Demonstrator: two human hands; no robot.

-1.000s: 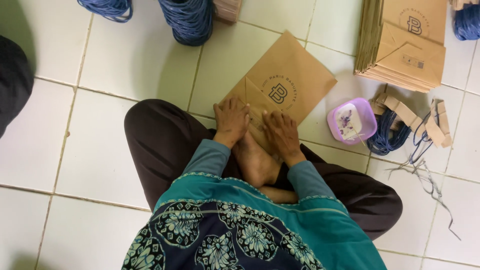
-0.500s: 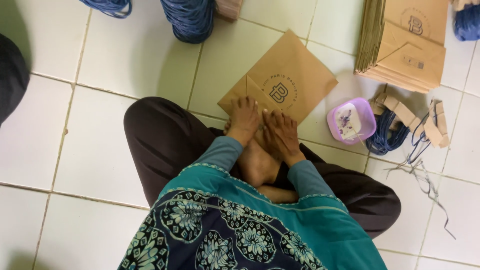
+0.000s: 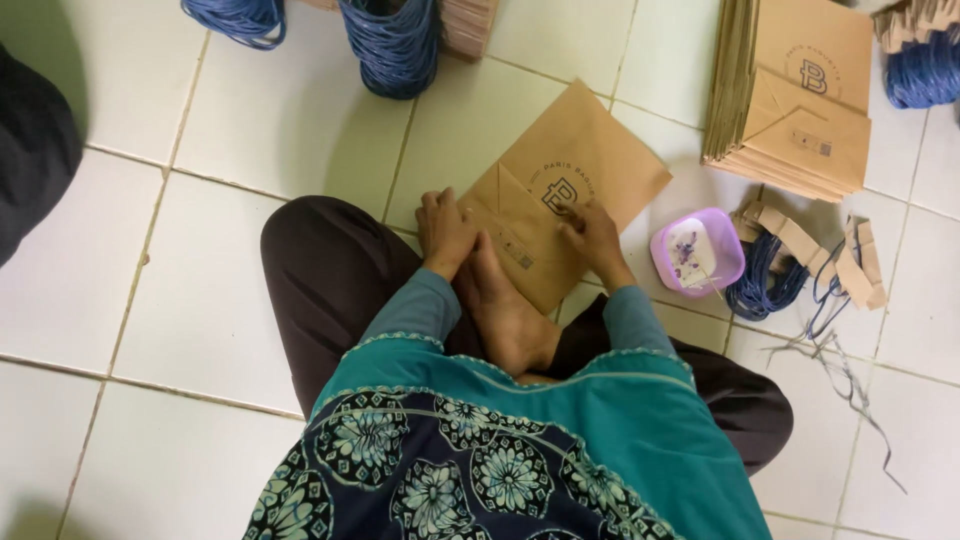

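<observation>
Left hand (image 3: 445, 232) is flat, palm down, fingers together, pressing on the near left corner of the brown paper bag (image 3: 570, 190), gripping nothing. Right hand (image 3: 592, 232) is over on the bag's near right part, fingers spread a little and bent, fingertips pushing down on the paper beside the printed round mark; it clamps nothing either, just presses. The bag lies flat on the white tiled floor (image 3: 200, 250) between and just beyond both hands, turned like a diamond, one corner pointing away from the person, its folded bottom flap near the left hand. Right under the hands, a bare foot (image 3: 505, 310) sits between the wrists, its toes touching the bag's near edge, with dark trouser legs crossed on either side. Just to the right of the right hand there is a small lilac bowl (image 3: 697, 252) with something pale inside. Beyond that bowl, further right, blue cord handles with brown paper strips (image 3: 800, 265) lie in a loose heap, thin scraps trailing toward the person. Further out past the right hand, a stack of flat brown bags (image 3: 795, 95) stands ready. Far beyond the left hand, bundles of blue cord (image 3: 390, 45) sit on the floor at the top edge.
</observation>
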